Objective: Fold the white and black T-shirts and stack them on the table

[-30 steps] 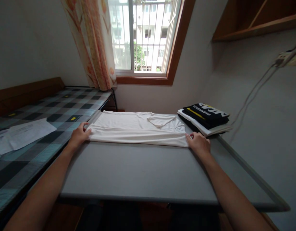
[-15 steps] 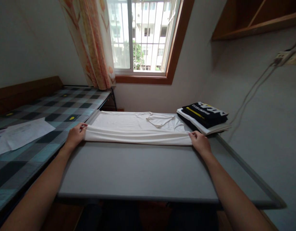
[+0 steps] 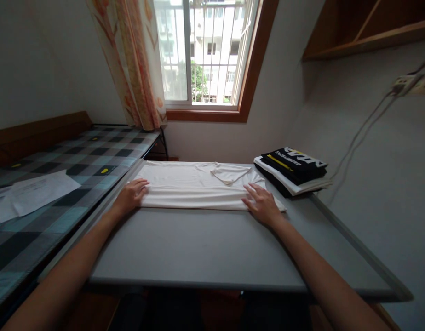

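Observation:
A white T-shirt [image 3: 195, 191] lies on the grey table [image 3: 198, 248], its near side folded over in a long strip. Its collar and a sleeve show at the far right part of the cloth. My left hand [image 3: 132, 195] rests flat on the left end of the folded strip, fingers stretched out. On the strip's right part lies my right hand [image 3: 262, 202], fingers spread and pressing on the fabric. Neither hand grips anything. A corner of the shirt sticks out past my right wrist.
At the table's back right sits a stack of folded black and white clothes [image 3: 291, 168]. A bed with a checked mattress [image 3: 105, 154] adjoins the left side, with papers [image 3: 43, 191] on it. Behind are a curtain [image 3: 129, 69] and a barred window [image 3: 212, 55].
Both hands have let go of the strip's ends and moved inward onto the fabric, fingers now spread. The folded strip lies flat on the table.

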`<state>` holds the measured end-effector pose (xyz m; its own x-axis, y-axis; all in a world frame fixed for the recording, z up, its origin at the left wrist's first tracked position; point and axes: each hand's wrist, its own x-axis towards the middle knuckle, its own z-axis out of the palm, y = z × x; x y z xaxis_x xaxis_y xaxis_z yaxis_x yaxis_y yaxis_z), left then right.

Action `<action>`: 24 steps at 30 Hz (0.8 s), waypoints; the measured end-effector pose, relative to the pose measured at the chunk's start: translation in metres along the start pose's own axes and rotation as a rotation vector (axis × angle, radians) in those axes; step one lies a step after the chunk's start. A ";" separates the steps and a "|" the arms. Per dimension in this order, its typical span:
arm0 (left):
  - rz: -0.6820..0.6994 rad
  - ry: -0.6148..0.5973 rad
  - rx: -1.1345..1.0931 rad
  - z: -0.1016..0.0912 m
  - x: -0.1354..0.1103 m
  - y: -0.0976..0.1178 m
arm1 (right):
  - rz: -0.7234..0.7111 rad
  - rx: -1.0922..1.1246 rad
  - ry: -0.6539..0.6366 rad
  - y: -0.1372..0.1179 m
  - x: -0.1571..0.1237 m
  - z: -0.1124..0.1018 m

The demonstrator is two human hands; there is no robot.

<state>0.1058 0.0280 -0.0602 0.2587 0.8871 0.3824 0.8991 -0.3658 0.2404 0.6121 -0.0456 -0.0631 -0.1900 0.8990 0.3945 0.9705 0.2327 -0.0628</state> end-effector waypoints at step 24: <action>-0.067 -0.325 0.251 0.010 -0.001 -0.003 | 0.213 -0.059 -0.358 0.026 -0.001 0.005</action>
<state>0.1062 0.0308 -0.0704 0.2583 0.9640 0.0624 0.9656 -0.2597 0.0153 0.6367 -0.0383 -0.0695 -0.0134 0.9993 0.0344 0.9985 0.0152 -0.0523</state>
